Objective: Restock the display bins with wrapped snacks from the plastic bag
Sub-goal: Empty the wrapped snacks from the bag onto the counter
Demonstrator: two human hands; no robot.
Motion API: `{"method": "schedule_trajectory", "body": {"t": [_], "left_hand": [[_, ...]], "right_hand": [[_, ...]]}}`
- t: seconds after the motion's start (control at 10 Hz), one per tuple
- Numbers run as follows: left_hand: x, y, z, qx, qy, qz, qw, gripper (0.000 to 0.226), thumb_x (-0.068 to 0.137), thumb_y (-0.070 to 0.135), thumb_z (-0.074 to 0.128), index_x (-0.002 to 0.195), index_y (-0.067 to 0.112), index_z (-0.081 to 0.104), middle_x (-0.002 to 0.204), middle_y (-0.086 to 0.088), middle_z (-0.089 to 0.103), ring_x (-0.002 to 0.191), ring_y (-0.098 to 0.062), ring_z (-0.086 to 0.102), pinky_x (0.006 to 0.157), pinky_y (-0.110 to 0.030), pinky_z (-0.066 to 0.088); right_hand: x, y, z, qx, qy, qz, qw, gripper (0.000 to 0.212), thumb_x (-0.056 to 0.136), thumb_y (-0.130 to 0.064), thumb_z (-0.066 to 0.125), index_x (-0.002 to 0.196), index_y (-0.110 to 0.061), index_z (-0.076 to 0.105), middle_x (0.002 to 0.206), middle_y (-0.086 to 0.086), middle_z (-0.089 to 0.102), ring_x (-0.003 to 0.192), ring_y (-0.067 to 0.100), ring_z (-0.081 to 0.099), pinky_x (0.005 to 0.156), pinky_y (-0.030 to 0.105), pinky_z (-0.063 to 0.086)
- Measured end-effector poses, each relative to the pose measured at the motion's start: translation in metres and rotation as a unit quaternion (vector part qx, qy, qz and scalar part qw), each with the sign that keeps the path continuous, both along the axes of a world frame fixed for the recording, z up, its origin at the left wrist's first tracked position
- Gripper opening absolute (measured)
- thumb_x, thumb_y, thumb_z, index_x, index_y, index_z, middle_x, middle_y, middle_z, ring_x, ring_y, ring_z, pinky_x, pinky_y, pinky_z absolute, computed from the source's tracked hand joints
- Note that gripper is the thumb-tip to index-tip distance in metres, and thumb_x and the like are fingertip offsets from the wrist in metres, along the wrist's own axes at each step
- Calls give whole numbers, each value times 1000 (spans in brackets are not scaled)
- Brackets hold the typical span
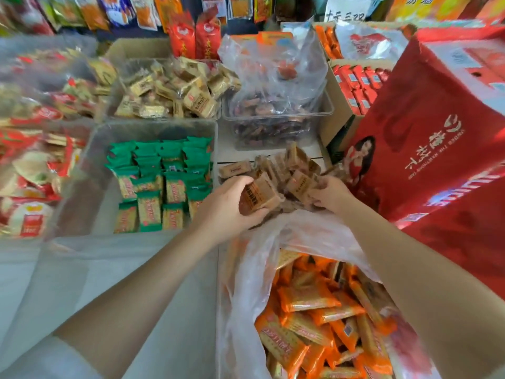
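A clear plastic bag [262,258] lies open at the lower right, full of orange wrapped snacks [314,318]. Just beyond it sits a heap of brown wrapped snacks [295,165]. My left hand [226,206] grips one brown wrapped snack [259,195] at the near side of that heap. My right hand [332,194] has its fingers curled into the heap's right side, pinching brown wrappers. A clear bin [90,160] to the left holds green wrapped snacks [161,176] in rows.
Behind are a bin of tan wrapped snacks [175,88] and a bin of dark snacks [325,110] under another plastic bag. A big red gift box [437,138] stands at the right. Red and white packets [30,170] fill the left bins.
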State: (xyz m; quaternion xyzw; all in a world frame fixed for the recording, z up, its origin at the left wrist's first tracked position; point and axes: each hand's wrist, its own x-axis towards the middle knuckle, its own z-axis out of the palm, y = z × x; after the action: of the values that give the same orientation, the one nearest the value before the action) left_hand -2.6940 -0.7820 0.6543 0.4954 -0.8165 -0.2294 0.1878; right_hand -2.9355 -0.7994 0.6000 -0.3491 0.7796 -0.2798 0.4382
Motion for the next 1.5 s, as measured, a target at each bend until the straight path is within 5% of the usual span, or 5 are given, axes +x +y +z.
{"method": "schedule_trajectory", "body": {"t": [0.4, 0.6, 1.2, 1.3, 1.5], "left_hand": [[-58, -34, -40, -76, -59, -121, 988, 43, 91, 21, 55, 132, 7, 49, 134, -11, 49, 126, -26, 41, 107, -38, 34], [-55, 45, -39, -23, -109, -216, 970, 79, 82, 48, 62, 145, 16, 27, 147, -5, 35, 131, -21, 37, 105, -33, 32], [-52, 167, -36, 337, 109, -84, 931, 25, 102, 20, 33, 116, 24, 53, 93, 6, 56, 80, -9, 53, 58, -11, 38], [-47, 159, -33, 296, 169, -43, 939, 30, 97, 42, 41, 122, 30, 54, 119, 8, 58, 107, -7, 54, 97, -21, 43], [-36, 130, -3, 77, 103, -95, 987, 58, 94, 52, 36, 142, 20, 33, 142, 5, 40, 127, -7, 35, 100, -24, 24]], "right_hand": [[-28, 124, 28, -237, 363, 233, 870, 21, 87, -11, 47, 95, -5, 66, 96, 11, 65, 88, 31, 62, 78, 34, 49], [-38, 176, 1, -40, 550, 264, 791, 88, 57, -26, 85, 133, -3, 47, 117, 19, 61, 108, 39, 59, 104, 50, 34], [-15, 272, 88, 23, -109, 230, 967, 26, 88, -4, 58, 63, -4, 62, 43, -5, 48, 38, 6, 45, 44, 14, 33], [-17, 261, 83, -105, -46, 143, 983, 27, 91, -18, 56, 103, 5, 64, 93, 16, 63, 86, 21, 61, 71, 14, 43], [-6, 213, 82, -228, 162, 100, 955, 27, 101, -26, 36, 92, -5, 51, 75, -1, 49, 72, 13, 45, 67, 28, 37]]}}
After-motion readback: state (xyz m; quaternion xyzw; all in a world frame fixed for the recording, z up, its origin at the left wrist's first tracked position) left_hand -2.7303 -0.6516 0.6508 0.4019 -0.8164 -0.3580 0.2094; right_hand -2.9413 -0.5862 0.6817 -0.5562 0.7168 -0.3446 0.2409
